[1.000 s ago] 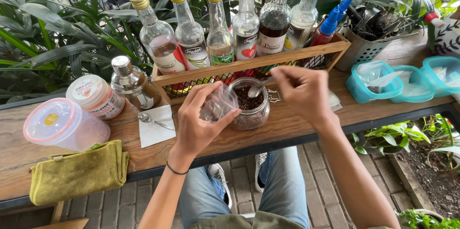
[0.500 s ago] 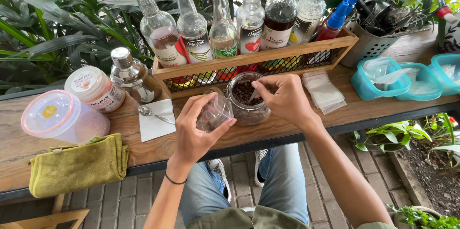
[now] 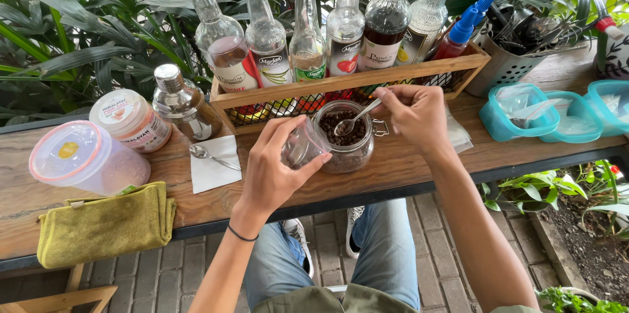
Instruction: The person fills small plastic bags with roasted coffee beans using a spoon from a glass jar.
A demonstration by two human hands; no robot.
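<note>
The right hand (image 3: 419, 116) pinches the handle of a metal spoon (image 3: 354, 119) whose bowl dips into an open glass jar (image 3: 346, 139) of dark beans or nibs, a little above the middle of the frame. The left hand (image 3: 278, 169) is curled around a small clear glass (image 3: 303, 148), which it holds tilted with its mouth against the jar's left side. Both hands are closed on what they carry.

The likeliest mishap seems to be a spill. The glass is tipped and its mouth is narrow, so a loaded spoon crossing from jar to glass could shed pieces onto the wooden bench (image 3: 393, 169) or over its near edge to the brick floor below. The jar stands fairly close to that near edge, and no hand steadies it; a firm push of the spoon or a knock from the glass might shove it. The jar's wire clasp, sticking out on the right, could snag the spoon's handle.

The jar lies between the two hands, just below the wooden crate (image 3: 354, 83) of syrup bottles at the top of the frame. A second spoon (image 3: 208, 154) rests on a white napkin (image 3: 213, 170) to the left, apart from both hands.
</note>
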